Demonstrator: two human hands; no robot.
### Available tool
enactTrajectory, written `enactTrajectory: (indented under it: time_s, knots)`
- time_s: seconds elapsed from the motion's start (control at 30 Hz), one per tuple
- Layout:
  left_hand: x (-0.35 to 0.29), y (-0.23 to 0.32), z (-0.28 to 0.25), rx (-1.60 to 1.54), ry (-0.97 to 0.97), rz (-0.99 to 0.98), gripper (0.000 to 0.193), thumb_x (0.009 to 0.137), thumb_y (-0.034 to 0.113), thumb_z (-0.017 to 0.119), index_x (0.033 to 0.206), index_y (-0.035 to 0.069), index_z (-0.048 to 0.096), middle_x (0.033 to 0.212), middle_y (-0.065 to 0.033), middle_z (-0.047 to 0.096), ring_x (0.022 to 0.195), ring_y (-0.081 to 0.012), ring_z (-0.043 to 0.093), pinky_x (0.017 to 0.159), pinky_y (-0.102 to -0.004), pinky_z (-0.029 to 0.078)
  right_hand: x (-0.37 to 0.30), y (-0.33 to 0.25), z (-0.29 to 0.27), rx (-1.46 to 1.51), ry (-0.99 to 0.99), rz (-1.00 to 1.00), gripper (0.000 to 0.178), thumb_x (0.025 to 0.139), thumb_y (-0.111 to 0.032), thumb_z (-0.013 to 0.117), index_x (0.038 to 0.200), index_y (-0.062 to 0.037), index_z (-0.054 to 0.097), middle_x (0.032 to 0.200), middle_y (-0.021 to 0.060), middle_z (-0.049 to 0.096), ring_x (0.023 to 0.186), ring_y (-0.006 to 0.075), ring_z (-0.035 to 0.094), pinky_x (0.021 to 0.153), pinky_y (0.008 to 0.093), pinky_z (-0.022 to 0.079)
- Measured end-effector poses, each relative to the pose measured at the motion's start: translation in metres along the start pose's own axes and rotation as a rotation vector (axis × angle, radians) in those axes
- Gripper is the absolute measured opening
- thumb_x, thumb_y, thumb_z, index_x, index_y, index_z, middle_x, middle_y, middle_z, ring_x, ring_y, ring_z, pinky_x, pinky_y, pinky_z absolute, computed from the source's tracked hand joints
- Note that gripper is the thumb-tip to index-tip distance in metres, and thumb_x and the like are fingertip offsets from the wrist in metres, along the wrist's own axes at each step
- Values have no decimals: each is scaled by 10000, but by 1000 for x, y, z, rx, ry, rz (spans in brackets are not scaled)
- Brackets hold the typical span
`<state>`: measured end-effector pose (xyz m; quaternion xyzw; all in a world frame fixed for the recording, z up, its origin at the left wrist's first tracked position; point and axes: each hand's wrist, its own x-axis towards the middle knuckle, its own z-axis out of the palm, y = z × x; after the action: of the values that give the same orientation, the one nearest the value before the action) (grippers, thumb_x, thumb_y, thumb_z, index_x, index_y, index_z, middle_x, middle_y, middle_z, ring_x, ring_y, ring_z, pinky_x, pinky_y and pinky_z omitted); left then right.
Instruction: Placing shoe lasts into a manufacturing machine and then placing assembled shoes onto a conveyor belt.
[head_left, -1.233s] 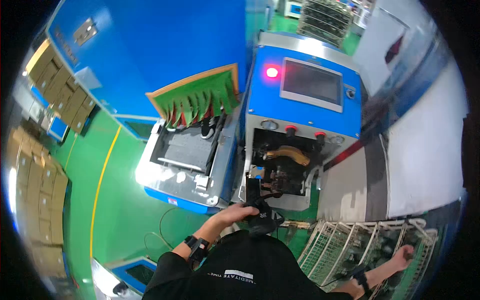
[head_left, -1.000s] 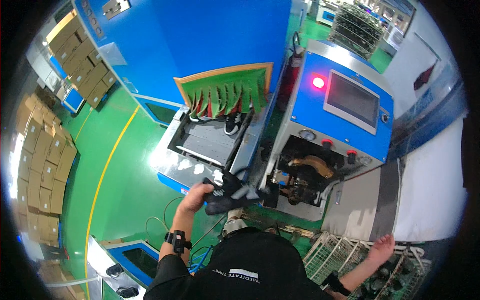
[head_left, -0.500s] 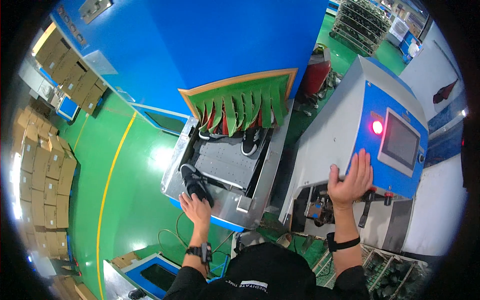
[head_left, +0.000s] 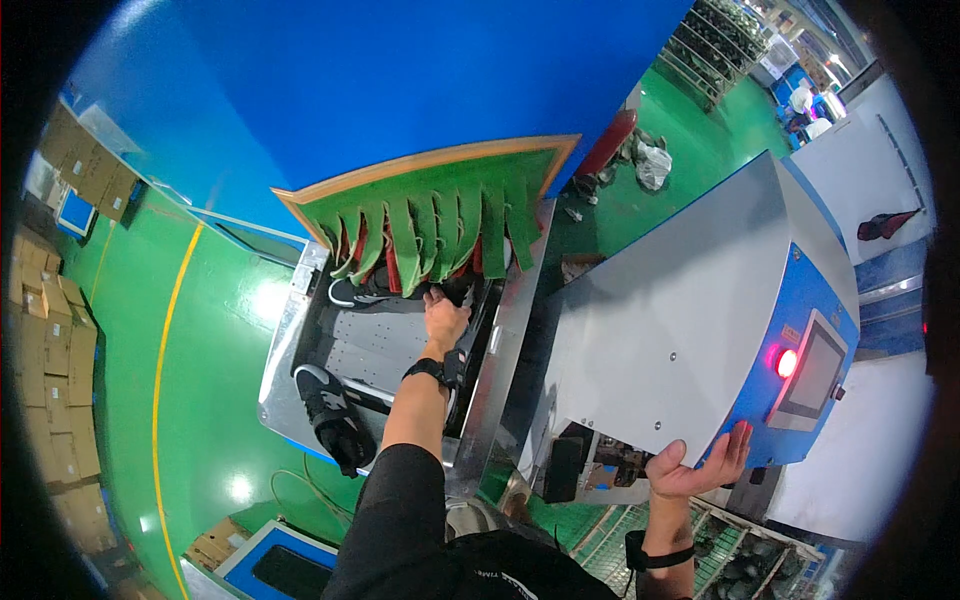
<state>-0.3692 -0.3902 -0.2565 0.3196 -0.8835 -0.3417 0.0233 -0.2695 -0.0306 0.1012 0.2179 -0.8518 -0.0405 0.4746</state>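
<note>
My left hand (head_left: 445, 320) reaches out to the green flap curtain (head_left: 440, 225), its fingers closed at a black shoe (head_left: 462, 286) partly covered by the flaps and by the hand. To its left, another black-and-white shoe (head_left: 360, 291) lies partly under the flaps on the perforated grey conveyor (head_left: 365, 340). A third black-and-white shoe (head_left: 335, 415) rests on the metal ledge at the conveyor's near left corner. My right hand (head_left: 700, 465) is open, holding nothing, at the lower edge of the blue control panel (head_left: 745, 420).
A big blue machine (head_left: 430, 80) rises behind the curtain. The grey control cabinet (head_left: 660, 320) has a lit red button (head_left: 787, 363) and a screen (head_left: 806, 372). Cardboard boxes (head_left: 55, 390) are stacked at far left. Below my right hand stands a wire rack (head_left: 735, 535).
My left hand has left the shoe on the near ledge and reached forward to the shoe by the curtain. That shoe now sits further under the flaps. My right hand stays by the panel.
</note>
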Motion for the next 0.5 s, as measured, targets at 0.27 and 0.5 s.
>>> enactTrajectory:
  time_s: [0.27,0.5]
  knots:
    - [-43,23,-39,-209,-122,-163,695,700,191,811,1262,-65,493,1259,-307,576,1152,-474,574,980,-489,489,3,8,5,-21,91,-48,535,1017,-342,516,1377,50,460,1382,254,528,1284,414,516,1078,520,367]
    - [-152,-28,-115,-1127,-454,-371,661,619,-33,739,1253,-2,555,968,-82,658,836,-215,653,783,-340,522,7,1,7,-6,159,-6,492,998,-361,542,1301,26,541,1327,213,611,1260,349,563,1098,458,345]
